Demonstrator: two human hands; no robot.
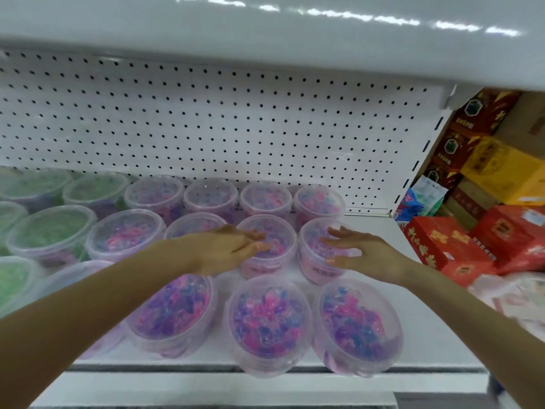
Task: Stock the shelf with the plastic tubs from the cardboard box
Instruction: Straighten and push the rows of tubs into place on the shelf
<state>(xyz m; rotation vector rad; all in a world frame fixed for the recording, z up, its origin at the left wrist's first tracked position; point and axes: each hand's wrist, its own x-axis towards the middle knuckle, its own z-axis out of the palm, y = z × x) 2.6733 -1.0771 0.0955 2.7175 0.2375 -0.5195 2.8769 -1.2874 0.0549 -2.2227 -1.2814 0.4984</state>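
Note:
Several clear plastic tubs of pink, purple and blue beads stand in rows on the white shelf (383,343). My left hand (227,249) reaches forward with straight fingers that lie over the lid of a middle-row tub (271,255). My right hand (356,252) rests on the neighbouring tub (318,270) to the right, with spread fingers on its lid and the thumb at its front side. Three more tubs, among them one at the front centre (268,323) and one at the front right (356,329), stand at the shelf's front edge. The cardboard box is out of view.
Tubs of green beads (50,231) fill the shelf's left side. A white pegboard (206,119) backs the shelf, and an upper shelf (265,39) hangs overhead. Red and yellow boxes (472,240) are stacked to the right, past the shelf's end.

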